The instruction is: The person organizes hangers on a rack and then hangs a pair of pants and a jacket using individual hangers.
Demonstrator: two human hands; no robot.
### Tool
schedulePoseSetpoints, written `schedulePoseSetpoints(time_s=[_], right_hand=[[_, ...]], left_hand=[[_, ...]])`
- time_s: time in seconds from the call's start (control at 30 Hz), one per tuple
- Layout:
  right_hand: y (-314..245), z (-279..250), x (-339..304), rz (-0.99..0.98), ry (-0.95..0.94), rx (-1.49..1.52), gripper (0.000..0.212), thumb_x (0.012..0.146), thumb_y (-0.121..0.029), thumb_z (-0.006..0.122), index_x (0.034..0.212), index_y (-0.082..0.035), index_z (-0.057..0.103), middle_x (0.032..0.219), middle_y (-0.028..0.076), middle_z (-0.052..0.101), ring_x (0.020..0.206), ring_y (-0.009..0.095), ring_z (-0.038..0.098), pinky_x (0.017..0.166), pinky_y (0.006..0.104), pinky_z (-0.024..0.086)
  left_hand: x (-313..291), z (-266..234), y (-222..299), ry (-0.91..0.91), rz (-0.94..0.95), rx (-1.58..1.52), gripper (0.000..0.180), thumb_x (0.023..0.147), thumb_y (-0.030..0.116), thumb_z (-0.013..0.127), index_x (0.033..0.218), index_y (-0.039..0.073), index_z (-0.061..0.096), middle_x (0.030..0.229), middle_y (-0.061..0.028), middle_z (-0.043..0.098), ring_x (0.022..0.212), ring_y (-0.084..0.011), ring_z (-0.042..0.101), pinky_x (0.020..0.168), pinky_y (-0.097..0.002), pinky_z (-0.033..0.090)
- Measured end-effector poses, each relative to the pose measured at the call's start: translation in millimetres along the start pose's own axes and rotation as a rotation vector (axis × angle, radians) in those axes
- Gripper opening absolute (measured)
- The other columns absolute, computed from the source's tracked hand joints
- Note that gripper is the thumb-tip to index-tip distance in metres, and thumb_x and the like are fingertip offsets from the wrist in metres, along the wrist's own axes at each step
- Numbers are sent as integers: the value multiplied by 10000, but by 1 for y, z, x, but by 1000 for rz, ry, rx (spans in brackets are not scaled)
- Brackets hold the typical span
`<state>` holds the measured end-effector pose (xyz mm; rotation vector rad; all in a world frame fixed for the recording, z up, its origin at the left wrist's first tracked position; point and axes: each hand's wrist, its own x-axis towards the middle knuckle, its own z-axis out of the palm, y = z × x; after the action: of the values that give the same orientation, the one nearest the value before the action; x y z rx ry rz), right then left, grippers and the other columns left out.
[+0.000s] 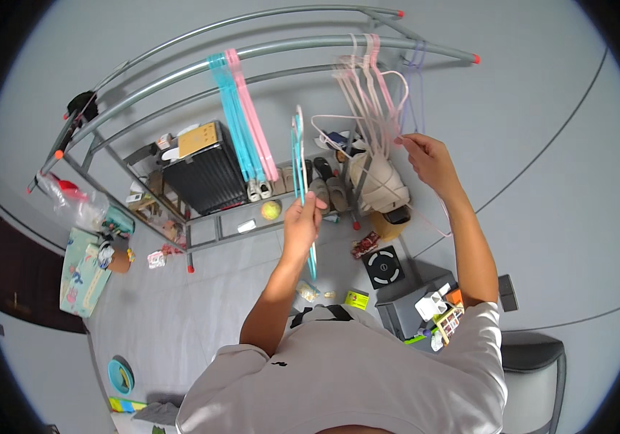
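Observation:
My left hand (302, 223) is closed around a few clothes hangers (297, 155), light blue with a pale one beside them, held upright in front of the rack. My right hand (428, 159) reaches to the right, its fingers pinching the edge of a pink hanger (399, 116). That hanger is by a bunch of pale pink and white hangers (369, 94), blurred, hanging from the metal rail (281, 48). Farther left on the same rail hang blue hangers (232, 119) and pink hangers (252, 119), packed close together. Purple hangers (416, 79) hang near the rail's right end.
Below the rail, a black ribbed suitcase (205, 177), several shoes (336, 194) and a beige backpack (378, 181) stand on or by the lower rack. A yellow ball (271, 210) lies beneath. A black square scale-like plate (384, 267) and a grey box of small items (400, 307) are nearer.

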<state>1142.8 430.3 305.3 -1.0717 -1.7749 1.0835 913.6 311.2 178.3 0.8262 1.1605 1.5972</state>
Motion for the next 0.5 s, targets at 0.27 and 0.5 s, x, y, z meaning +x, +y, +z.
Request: schedulePoseSetpoints(time_s=[0.27, 0.5], right_hand=[[-25, 44, 12, 121, -133, 290, 254, 960, -240, 563, 1080, -36, 656, 578, -66, 427, 458, 24, 352, 395, 195, 249], [-45, 116, 73, -27, -217, 335, 288, 929, -255, 611, 1056, 2, 636, 592, -49, 461, 456, 36, 361, 407, 198, 279]], left_hand=[[-16, -9, 16, -10, 14, 46, 388, 1021, 358, 432, 836, 48, 574, 525, 44, 393, 409, -44, 318, 371, -226, 252], [-35, -21, 27, -4, 15, 17, 385, 1023, 355, 428, 842, 48, 575, 528, 42, 390, 403, -46, 310, 365, -228, 247]])
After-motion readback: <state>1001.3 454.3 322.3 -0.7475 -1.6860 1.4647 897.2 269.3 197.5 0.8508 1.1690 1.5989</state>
